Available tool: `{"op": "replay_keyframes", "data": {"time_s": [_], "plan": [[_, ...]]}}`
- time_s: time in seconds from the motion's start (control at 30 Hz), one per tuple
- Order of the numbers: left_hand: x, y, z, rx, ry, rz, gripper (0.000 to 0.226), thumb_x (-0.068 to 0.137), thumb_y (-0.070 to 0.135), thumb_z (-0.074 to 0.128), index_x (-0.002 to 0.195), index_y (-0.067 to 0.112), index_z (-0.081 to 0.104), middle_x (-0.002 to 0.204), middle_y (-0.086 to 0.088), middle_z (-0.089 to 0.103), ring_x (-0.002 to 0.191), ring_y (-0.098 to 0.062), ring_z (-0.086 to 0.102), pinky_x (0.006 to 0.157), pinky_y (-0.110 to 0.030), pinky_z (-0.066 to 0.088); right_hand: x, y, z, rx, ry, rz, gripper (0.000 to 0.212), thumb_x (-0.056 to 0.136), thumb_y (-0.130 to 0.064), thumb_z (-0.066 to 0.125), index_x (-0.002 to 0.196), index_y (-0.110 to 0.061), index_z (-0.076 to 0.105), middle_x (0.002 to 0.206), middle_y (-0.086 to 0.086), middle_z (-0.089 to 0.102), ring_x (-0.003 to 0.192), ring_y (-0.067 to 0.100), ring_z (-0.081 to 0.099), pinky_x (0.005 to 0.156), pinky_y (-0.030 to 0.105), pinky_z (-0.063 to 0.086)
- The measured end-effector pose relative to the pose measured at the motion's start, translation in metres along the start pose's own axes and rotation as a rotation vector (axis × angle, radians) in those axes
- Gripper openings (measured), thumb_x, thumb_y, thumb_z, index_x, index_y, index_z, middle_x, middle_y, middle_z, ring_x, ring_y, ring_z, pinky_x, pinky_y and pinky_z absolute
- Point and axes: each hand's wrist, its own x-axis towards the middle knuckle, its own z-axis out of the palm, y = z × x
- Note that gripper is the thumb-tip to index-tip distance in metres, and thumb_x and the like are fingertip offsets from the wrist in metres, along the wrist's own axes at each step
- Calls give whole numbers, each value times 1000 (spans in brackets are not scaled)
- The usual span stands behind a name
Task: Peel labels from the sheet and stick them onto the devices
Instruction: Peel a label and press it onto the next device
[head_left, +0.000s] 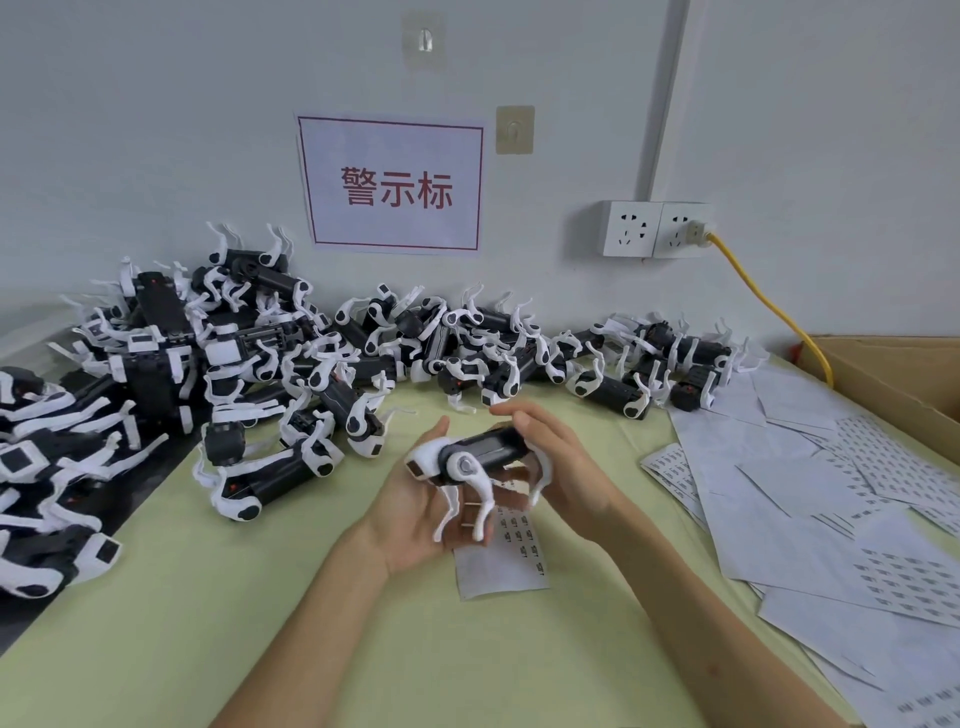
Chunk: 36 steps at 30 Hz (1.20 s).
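Device (480, 457) rests on flat, palm-up L hand (415, 514) w/ R hand (563, 467) gripping its rear.

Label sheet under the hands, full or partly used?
Partly used. The label sheet shows labels only toward its right side; its lower left is bare backing. The device hides its top.

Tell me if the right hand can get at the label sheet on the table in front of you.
Probably yes: the label sheet lies just below the right hand, but its fingers must first release the device.
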Motion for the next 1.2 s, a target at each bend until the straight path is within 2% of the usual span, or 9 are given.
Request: {"op": "replay_keyframes", "data": {"time_s": [0.1,0.23,0.37,0.47,0.63,0.87,0.97,1.13,1.2], "plan": [[-1,-2,0,15,-2,77,67,70,34,91,121,-2,68,101,-21,67,79,-33,66,75,-43,55,3,0,-5,-154,177,-85,42,99,-53,51,123,-22,66,112,-6,72,105,9,68,83,26,52],[-1,-2,-3,-21,58,247,58,61,24,95,110,2,76,97,-17,70,73,-29,63,70,-38,55,5,12,-9,-446,316,-72,33,109,-37,42,134,-25,60,124,-5,68,118,18,62,95,33,49],[1,1,-12,-36,200,409,41,82,27,68,117,6,75,91,-8,65,69,-19,56,71,-34,46,8,31,-10,-1170,83,32,61,102,-45,52,157,-30,31,157,-2,44,146,20,35,119,45,25],[2,2,-16,-61,328,491,39,85,30,64,118,10,73,85,-3,60,64,-16,50,70,-32,42,11,39,-10,-1336,-75,56,73,99,-58,49,160,-29,22,161,-1,38,151,19,26,121,42,12],[0,7,-18,-162,466,542,29,80,37,72,98,15,77,80,-1,60,63,-14,47,71,-30,39,9,32,-12,-1224,-5,51,72,92,-52,66,154,-33,36,147,-7,53,137,18,44,117,39,22],[-2,8,-20,-159,532,568,27,72,45,74,82,20,72,82,1,65,68,-15,56,70,-31,42,4,17,-2,-642,241,-84,72,82,-1,77,139,-38,54,136,-7,57,107,17,67,90,34,57],[-4,9,-18,-148,460,528,25,75,42,73,83,18,71,90,-3,67,79,-21,64,74,-36,46,3,10,-3,-418,308,-93,60,83,0,78,131,-31,60,122,-5,68,83,16,75,68,32,61],[-2,4,-12,-109,256,427,27,74,30,82,89,11,71,112,-21,66,108,-35,59,106,-49,39,4,5,-7,-230,409,-131,28,88,0,74,106,-20,73,111,2,76,88,25,75,73,40,62],[-2,2,-9,-61,180,416,41,61,27,93,93,10,74,102,-18,65,99,-33,60,96,-46,41,5,6,-7,-236,404,-146,25,91,1,70,106,-19,74,113,1,76,96,24,73,77,37,61]]}}
